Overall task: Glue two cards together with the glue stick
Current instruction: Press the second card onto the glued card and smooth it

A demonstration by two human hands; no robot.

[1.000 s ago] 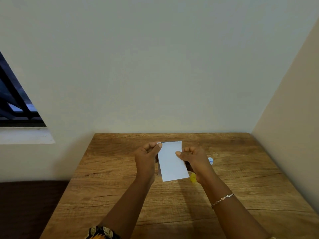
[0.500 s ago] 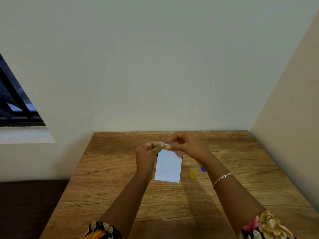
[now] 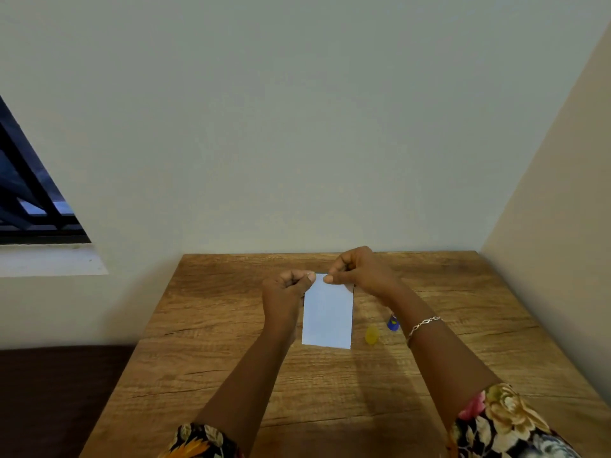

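Observation:
A white card (image 3: 327,314) hangs upright over the middle of the wooden table (image 3: 231,358). My left hand (image 3: 286,294) pinches its top left corner and my right hand (image 3: 358,271) pinches its top edge just beside it. Whether a second card lies behind the first I cannot tell. To the right of the card on the table lie a yellow cap (image 3: 371,335) and a blue glue stick (image 3: 392,322), the stick partly hidden by my right forearm.
The table stands in a corner, with a pale wall behind it and another wall (image 3: 545,226) along its right side. A barred window (image 3: 29,200) with a white sill is at the left. Dark floor lies left of the table.
My right hand has moved from the card's right side up to its top edge. The card has swung from tilted to hanging straight down, uncovering the yellow cap and glue stick.

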